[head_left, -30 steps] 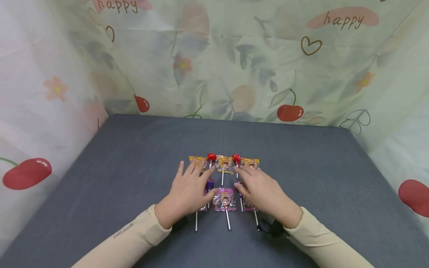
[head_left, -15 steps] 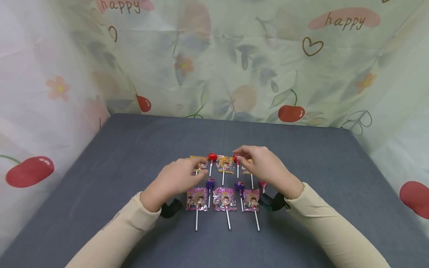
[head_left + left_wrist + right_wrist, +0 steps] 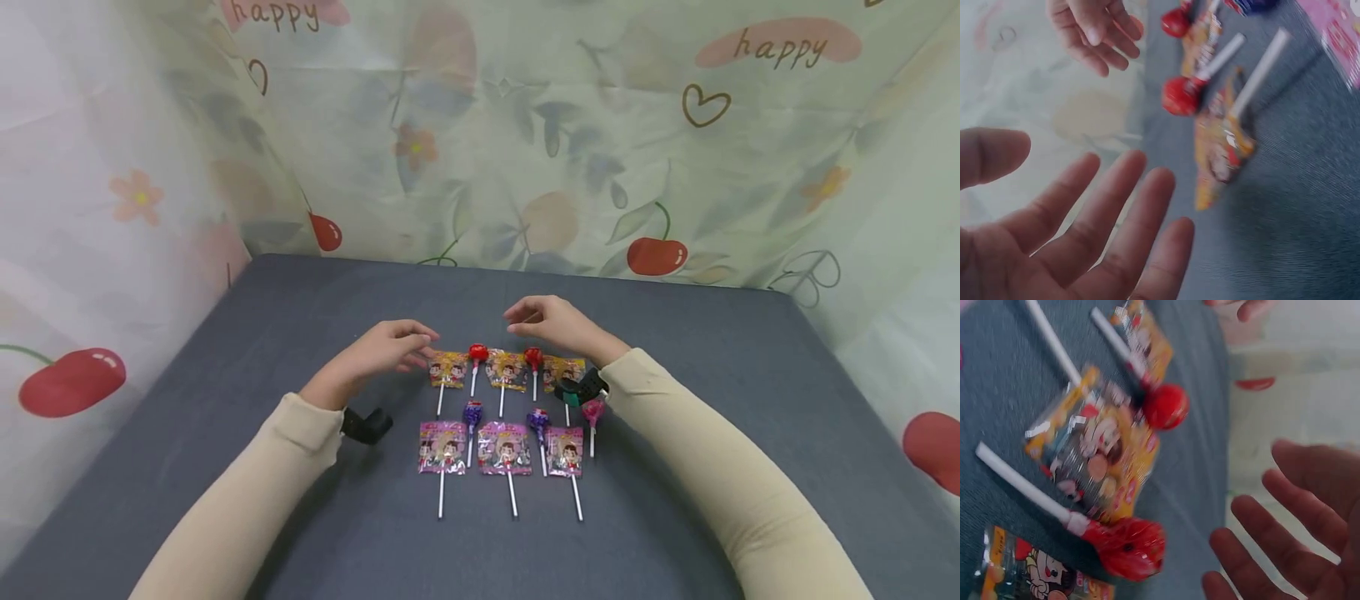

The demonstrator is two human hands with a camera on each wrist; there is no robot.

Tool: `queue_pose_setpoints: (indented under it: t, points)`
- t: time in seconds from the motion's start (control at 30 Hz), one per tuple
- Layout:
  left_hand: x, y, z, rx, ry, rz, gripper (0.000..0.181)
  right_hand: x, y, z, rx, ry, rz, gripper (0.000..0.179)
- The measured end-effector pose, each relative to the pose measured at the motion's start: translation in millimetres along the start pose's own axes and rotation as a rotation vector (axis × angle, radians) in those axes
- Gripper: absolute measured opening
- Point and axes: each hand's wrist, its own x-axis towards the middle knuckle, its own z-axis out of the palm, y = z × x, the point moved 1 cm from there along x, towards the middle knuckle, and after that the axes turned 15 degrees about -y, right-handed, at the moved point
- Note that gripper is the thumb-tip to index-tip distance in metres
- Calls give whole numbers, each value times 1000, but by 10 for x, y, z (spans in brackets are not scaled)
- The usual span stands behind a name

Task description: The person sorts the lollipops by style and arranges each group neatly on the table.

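Observation:
My left hand (image 3: 382,354) hovers at the far left end of the back row of lollipops, fingers relaxed, just beside a yellow-wrapped lollipop (image 3: 447,369). Behind that row is my right hand (image 3: 558,323), loosely bent and holding nothing. Between the yellow packets lie two red ball lollipops (image 3: 477,353); one red lollipop (image 3: 1135,549) shows large in the right wrist view, apart from the fingers. The front row has three pink-wrapped flat lollipops (image 3: 505,450) and two purple ball lollipops (image 3: 537,421). A pink ball lollipop (image 3: 592,410) lies at the right, near the right wrist.
A dark grey cloth-covered table (image 3: 315,300) carries the lollipops, their sticks pointing towards me. Patterned fabric (image 3: 510,150) hangs behind the table and along both sides. Black straps with wrist cameras (image 3: 367,425) sit under both wrists; the right one partly covers a yellow packet.
Both hands have lifted off the lollipops and moved towards the back of the table, the left also outward. The front-row packets and the pink ball lollipop are uncovered; the lollipops lie still.

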Motion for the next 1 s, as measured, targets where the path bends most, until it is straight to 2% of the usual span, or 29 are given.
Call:
queue_pose_setpoints:
  t: [0.2, 0.3, 0.43, 0.63, 0.83, 1.0]
  points:
    - [178, -147, -69, -183, 26, -46, 39, 171, 133, 21, 36, -167, 6, 40]
    - [258, -203, -88, -217, 41, -60, 38, 216, 163, 38, 49, -223, 17, 40]
    - [343, -246, -96, -213, 60, -94, 37, 261, 177, 52, 79, -272, 31, 45]
    - [416, -269, -80, -76, 95, -135, 42, 318, 174, 81, 72, -312, 43, 50]
    - [457, -230, -44, 95, 83, -132, 51, 327, 172, 116, 43, -298, 54, 48]
    - [446, -198, -23, 185, 74, -144, 52, 335, 165, 141, 43, -280, 60, 47]
